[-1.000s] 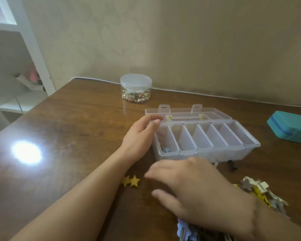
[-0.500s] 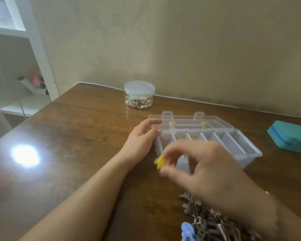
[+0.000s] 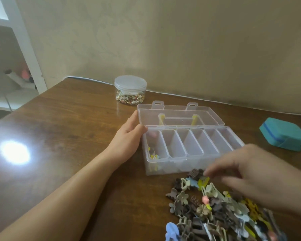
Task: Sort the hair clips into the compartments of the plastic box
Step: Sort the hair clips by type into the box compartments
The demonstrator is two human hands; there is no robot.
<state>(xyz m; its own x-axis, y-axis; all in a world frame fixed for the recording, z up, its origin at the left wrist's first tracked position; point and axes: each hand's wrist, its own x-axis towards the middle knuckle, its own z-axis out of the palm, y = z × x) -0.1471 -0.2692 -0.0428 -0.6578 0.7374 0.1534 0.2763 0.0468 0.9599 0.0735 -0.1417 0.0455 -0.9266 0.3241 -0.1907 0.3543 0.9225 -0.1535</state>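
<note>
A clear plastic box [image 3: 193, 156] with several long compartments stands open on the wooden table, its lid [image 3: 179, 115] folded back. A few small yellow clips [image 3: 153, 156] lie in the leftmost compartment; the other compartments look empty. My left hand [image 3: 127, 136] grips the box's left end, thumb on the near corner. A heap of hair clips [image 3: 215, 211] in brown, beige, yellow and blue lies in front of the box. My right hand [image 3: 261, 173], blurred, hovers over the heap with its fingertips beside a brown clip [image 3: 195, 173] and nothing held.
A round clear jar [image 3: 130, 90] of small beads or pins stands behind the box near the wall. A teal case [image 3: 285, 133] lies at the right. A white shelf unit [image 3: 16, 66] stands past the table's left edge.
My right hand picked a yellow star clip up from the table, carried it over the box, and now is back over the heap without it. My left hand stayed on the box.
</note>
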